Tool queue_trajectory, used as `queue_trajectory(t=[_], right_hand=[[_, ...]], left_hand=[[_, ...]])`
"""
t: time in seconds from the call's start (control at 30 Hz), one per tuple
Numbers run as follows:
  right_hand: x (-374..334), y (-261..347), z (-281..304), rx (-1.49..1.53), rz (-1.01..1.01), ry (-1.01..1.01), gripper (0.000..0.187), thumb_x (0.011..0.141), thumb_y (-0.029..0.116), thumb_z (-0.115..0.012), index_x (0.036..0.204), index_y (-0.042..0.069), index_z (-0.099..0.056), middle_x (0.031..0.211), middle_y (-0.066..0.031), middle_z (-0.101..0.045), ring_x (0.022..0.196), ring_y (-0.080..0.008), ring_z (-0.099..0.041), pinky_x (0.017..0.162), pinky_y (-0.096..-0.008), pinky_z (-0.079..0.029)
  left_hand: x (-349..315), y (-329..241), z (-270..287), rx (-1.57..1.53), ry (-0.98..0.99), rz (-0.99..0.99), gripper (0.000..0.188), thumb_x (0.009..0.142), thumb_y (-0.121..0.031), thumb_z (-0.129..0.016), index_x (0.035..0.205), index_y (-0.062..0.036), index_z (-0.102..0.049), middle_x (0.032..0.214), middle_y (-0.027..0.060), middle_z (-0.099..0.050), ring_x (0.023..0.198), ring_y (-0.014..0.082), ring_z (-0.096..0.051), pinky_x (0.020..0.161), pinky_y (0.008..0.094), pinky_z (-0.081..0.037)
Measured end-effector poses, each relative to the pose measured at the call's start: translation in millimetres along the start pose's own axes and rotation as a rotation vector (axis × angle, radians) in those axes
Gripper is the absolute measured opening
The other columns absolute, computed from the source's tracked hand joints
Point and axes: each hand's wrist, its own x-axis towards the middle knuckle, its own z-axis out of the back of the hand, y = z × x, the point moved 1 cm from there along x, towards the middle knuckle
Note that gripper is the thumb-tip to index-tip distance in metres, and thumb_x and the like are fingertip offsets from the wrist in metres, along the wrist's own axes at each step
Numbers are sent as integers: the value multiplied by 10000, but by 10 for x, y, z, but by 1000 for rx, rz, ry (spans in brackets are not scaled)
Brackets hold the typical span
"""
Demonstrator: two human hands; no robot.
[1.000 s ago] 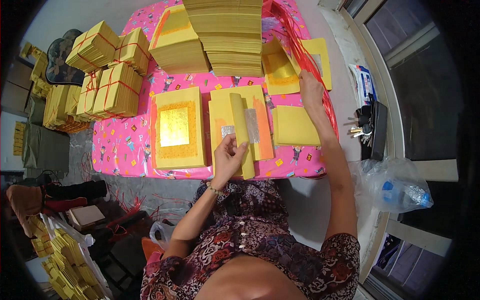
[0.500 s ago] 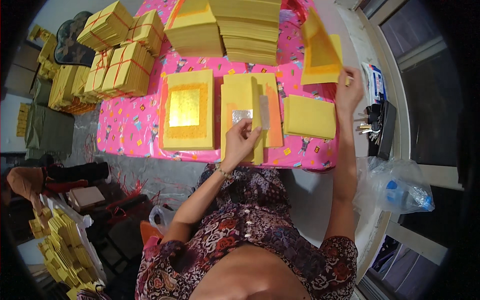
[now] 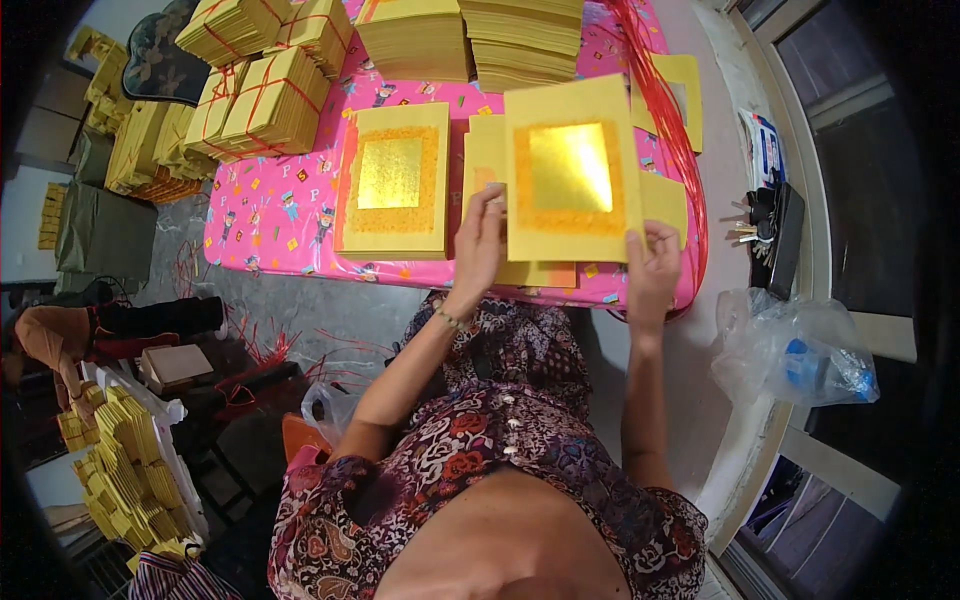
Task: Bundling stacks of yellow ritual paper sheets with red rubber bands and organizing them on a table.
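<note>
A yellow joss paper sheet [image 3: 568, 247] with a shiny gold foil square on an orange patch is raised over the table. My right hand [image 3: 655, 262] pinches its lower right corner. Beside the sheet's left edge is my left hand [image 3: 478, 245], fingers curled together; whatever they grip is hidden. Behind the raised sheet lie more yellow papers [image 3: 486, 138], mostly covered, with an orange edge showing below. To the left sits a neat stack of foil-faced joss paper [image 3: 393, 225]. A yellow paper pile [image 3: 665, 205] partly shows at the right.
Tall yellow paper stacks [image 3: 525, 40] and bundles tied with red string [image 3: 275, 105] stand on the pink tablecloth [image 3: 270, 235]. Red strands [image 3: 672, 130] hang along its right side. Keys [image 3: 745, 230] and a clear plastic bag [image 3: 790, 350] are farther right. Another person's arm [image 3: 50, 350] reaches toward papers at left.
My right hand has brought the foil-faced sheet from the far right in front of me. My left hand has left the folded paper's near part and is by the sheet's edge. The view has shifted.
</note>
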Motion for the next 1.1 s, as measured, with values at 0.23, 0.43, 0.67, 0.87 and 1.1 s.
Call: queue_trajectory(t=[0.23,0.43,0.67,0.87,1.1], right_hand=[[-405,-345,-309,-47,-152,76,191,922,-12,-560,1099,-24,-491,1014,-84,-552,946,-128,-549,846,-250,-457],[-463,-343,-332,-432,-171,190,268,892,102,-631,1118,11,-520,928,-138,-613,724,-185,-595,625,-330,-475],[-537,-291,-192,-750,63,160,296,904,142,-635,1101,-17,-481,852,-145,-633,659,-227,-603,609,-363,-483],[-656,-519,-212,-433,-243,205,274,903,124,-642,1054,-11,-458,768,-128,-631,638,-214,-642,564,-342,-492],[-621,11,-544,-367,-64,209,295,871,59,-654,1074,-5,-450,811,-138,-634,644,-188,-637,571,-297,-504]], left_hand=[[-313,-250,296,412,71,-194,452,977,-224,-510,1349,12,-411,1255,250,-492,1172,336,-496,1003,426,-399],[-479,-190,223,872,278,-354,764,817,-380,-721,1408,-41,-374,1394,271,-342,1299,448,-316,1073,526,-295],[-492,-146,257,989,361,-365,848,724,-295,-809,1430,-108,-378,1428,232,-323,1349,452,-256,1092,548,-280],[-538,-142,87,958,428,-439,832,703,-228,-812,1420,-139,-400,1425,200,-340,1338,432,-284,1082,531,-301],[-492,-104,5,883,277,-482,784,642,8,-701,1379,-96,-452,1316,184,-470,1186,368,-456,987,438,-393]])
